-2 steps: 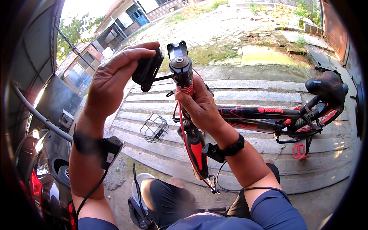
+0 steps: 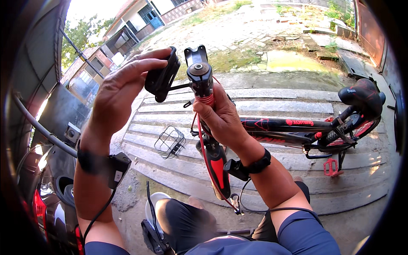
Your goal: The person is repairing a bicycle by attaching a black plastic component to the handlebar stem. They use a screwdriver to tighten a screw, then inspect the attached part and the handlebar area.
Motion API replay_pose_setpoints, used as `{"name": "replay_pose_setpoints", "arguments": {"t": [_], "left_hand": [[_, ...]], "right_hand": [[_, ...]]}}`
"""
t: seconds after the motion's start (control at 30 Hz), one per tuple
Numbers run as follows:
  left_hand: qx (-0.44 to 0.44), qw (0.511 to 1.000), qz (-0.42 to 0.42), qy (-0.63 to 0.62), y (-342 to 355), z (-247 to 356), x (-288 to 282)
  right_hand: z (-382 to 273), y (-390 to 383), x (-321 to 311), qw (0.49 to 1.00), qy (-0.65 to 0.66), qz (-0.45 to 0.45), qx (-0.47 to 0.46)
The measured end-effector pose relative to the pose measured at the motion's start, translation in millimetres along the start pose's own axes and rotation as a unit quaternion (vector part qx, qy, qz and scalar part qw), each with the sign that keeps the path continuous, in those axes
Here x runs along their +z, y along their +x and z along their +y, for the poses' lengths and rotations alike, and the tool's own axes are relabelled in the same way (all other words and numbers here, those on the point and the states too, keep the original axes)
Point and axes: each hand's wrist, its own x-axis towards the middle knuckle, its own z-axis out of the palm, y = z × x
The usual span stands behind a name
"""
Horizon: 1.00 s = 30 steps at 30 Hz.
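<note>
Handlebar stem point(image 2: 199, 70), matte black metal with a round top cap, stands upper centre; right hand point(image 2: 221, 119) clamps the column beneath, left hand point(image 2: 123, 87) pinches a black plastic block point(image 2: 162, 77) beside it.

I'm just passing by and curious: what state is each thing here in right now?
Left hand: gripping a black bracket.
Right hand: closed around the bicycle's stem.
Stem: bare, no handlebar on it.
Bicycle: standing upright.
Wire basket: off the bicycle, lying on the steps.
</note>
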Motion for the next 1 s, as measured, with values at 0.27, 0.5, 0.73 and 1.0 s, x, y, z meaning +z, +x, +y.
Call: {"name": "replay_pose_setpoints", "arguments": {"t": [0.27, 0.5, 0.73, 1.0], "left_hand": [[0.208, 0.906, 0.039, 0.366, 6, -13, 10], [0.264, 0.867, 0.072, 0.417, 6, -26, 8], [0.187, 0.918, 0.074, 0.341, -6, -39, 22], [-0.134, 0.975, 0.138, -0.107, -50, -19, 67]], "right_hand": [[-1, -2, 1, 1.0, -0.014, 0.012, 0.019], [0, -1, 1, 1.0, -0.008, 0.012, 0.024], [-1, -2, 0, 0.999, -0.012, 0.013, 0.041], [3, 0, 0, 1.0, -0.021, 0.012, 0.004]]}}
